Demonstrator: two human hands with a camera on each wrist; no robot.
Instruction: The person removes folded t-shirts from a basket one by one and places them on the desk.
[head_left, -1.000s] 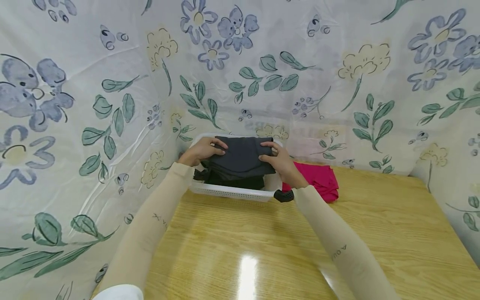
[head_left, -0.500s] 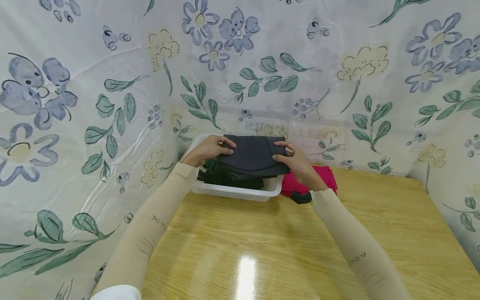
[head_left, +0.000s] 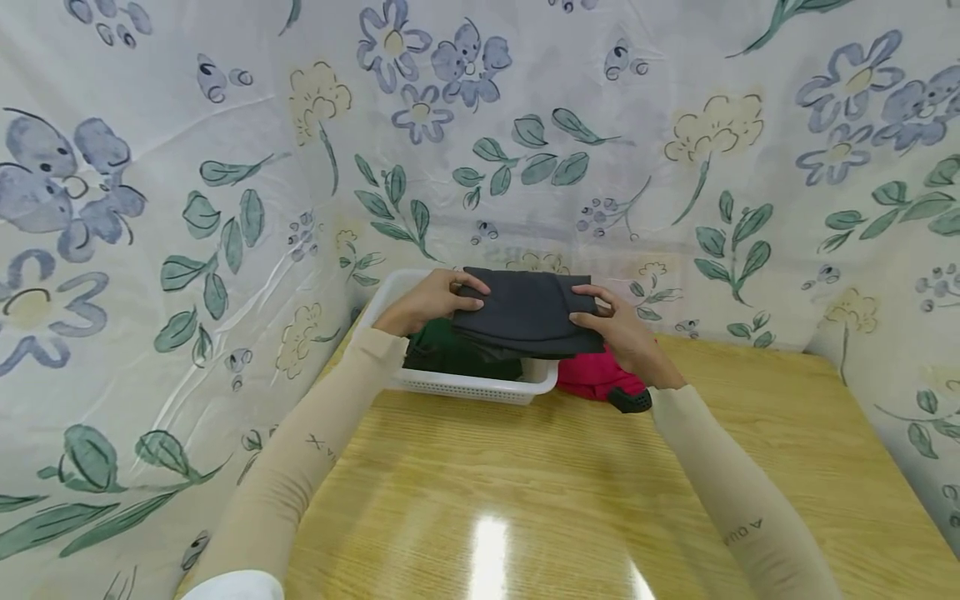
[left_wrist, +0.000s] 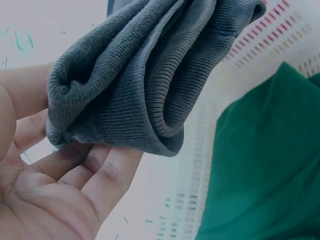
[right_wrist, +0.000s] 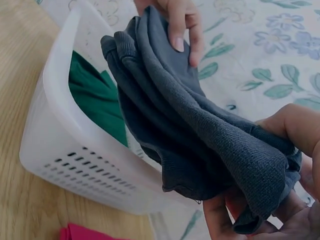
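A folded dark grey garment (head_left: 525,308) is held up over the right part of a white plastic basket (head_left: 465,386). At its left end my left hand (head_left: 433,302) grips the folds, thumb on the near face. My right hand (head_left: 621,331) pinches the opposite end. The left wrist view shows the garment's layered ribbed folds (left_wrist: 120,85), with fingers underneath. Seen from the right wrist, the layers (right_wrist: 200,130) sag between both hands. Inside the basket lies a dark green garment (right_wrist: 95,95), partly hidden by the grey one in the head view.
A folded pinkish-red cloth (head_left: 592,379) lies on the wooden table (head_left: 450,475) just right of the basket, partly behind my right hand and wrist. A flower-printed curtain (head_left: 517,208) hangs close behind the basket and along the left side.
Both hands have moved right with the grey garment, from over the middle of the basket towards its right side. More of the green garment in the basket now shows.
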